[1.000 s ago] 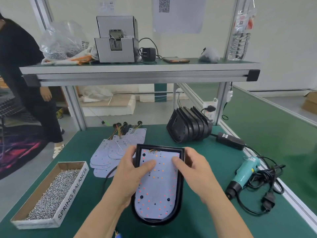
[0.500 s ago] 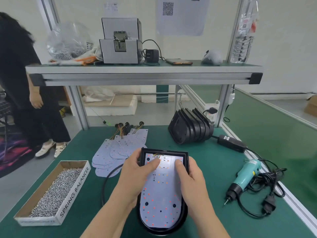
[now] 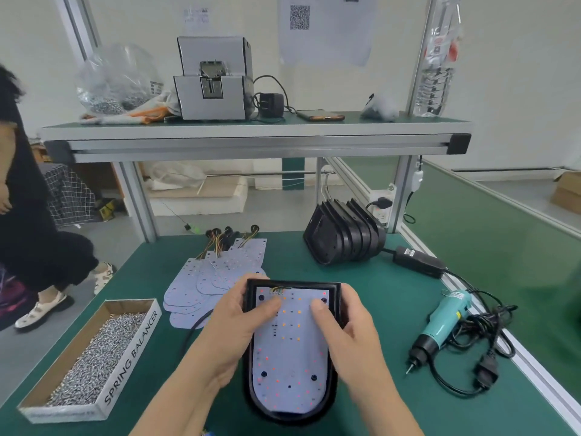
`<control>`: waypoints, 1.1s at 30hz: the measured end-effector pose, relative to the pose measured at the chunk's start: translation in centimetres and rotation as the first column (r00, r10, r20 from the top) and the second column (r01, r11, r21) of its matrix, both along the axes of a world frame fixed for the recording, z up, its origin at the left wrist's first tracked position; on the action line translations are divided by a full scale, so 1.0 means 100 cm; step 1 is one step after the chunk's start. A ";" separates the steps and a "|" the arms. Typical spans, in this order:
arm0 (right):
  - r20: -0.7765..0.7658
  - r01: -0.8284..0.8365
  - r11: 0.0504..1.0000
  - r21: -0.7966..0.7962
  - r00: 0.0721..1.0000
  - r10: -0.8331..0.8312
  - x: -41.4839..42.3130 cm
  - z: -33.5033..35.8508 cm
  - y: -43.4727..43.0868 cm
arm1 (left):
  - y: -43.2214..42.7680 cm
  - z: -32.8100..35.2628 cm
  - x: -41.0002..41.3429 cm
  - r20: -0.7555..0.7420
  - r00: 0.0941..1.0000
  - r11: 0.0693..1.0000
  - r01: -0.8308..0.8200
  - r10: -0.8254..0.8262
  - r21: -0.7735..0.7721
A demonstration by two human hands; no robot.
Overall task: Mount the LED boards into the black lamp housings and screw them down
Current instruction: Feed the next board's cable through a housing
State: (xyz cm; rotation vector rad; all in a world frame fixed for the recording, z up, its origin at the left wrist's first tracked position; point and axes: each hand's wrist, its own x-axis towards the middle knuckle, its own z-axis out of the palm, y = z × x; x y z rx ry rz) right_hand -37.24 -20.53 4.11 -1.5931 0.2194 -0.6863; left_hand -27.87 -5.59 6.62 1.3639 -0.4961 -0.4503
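While both thumbs press the LED board [image 3: 290, 350] flat, left hand [image 3: 234, 328] and right hand [image 3: 350, 338] clasp the black lamp housing [image 3: 334, 309] edges.

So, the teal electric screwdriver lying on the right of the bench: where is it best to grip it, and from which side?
Probably best with the right hand, from above, around the teal body of the electric screwdriver. It lies flat on the green bench, bit pointing toward the person, so the barrel is exposed. Avoid the far end, where the black cord is tangled beside it.
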 end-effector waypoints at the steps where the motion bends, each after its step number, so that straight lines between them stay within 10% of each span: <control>1: 0.018 -0.090 0.993 0.072 0.996 0.089 -0.001 0.001 -0.006 | 0.001 0.004 0.004 -0.007 1.000 1.000 0.001 -0.001 0.000; 4: 0.119 -0.295 0.886 0.357 0.955 0.270 -0.001 0.003 -0.020 | 0.003 0.018 0.016 -0.059 0.996 0.998 0.059 -0.061 -0.039; 11: -0.130 -0.115 0.992 0.056 0.984 0.122 0.017 0.001 -0.008 | -0.008 0.029 0.015 -0.133 0.966 0.971 0.208 -0.224 -0.120; 16: 0.011 -0.214 0.955 0.205 0.976 0.216 0.033 0.006 -0.032 | 0.001 0.034 0.025 -0.114 0.975 0.970 0.170 -0.192 -0.174; 20: 0.077 -0.046 0.962 -0.270 0.995 0.070 0.032 0.057 -0.062 | 0.015 0.036 0.032 0.005 0.982 0.972 0.189 -0.191 -0.139; 24: 0.129 0.095 0.666 -0.740 0.992 0.002 0.024 0.086 -0.069 | 0.020 0.028 0.039 -0.056 0.978 0.959 0.185 -0.201 -0.216; 29: 0.166 0.140 0.474 -0.870 0.986 0.013 0.027 0.077 -0.061 | 0.021 -0.001 0.043 -0.243 0.957 0.968 0.104 -0.160 -0.227; 33: 0.039 0.010 0.533 -0.846 0.998 0.044 0.036 0.054 -0.045 | 0.029 -0.031 0.052 -0.412 0.910 0.978 -0.049 -0.040 -0.204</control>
